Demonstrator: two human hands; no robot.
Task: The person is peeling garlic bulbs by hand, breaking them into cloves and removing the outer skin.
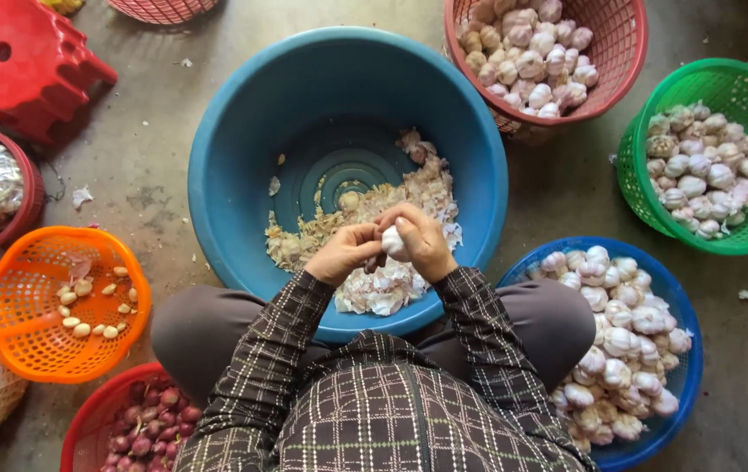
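White garlic bulb [393, 240] pinched between right hand [424, 241] and left hand [344, 253] fingertips, orientation unclear, above blue basin [243, 122] of peelings.

A single head-worn camera looks almost straight down over the seated person's lap, close above the big blue basin [348, 114] that fills the centre of the frame. The hands [387, 245] meet over the basin's near rim. Baskets ring the basin on the concrete floor [557, 183], several cut off by the frame edges.
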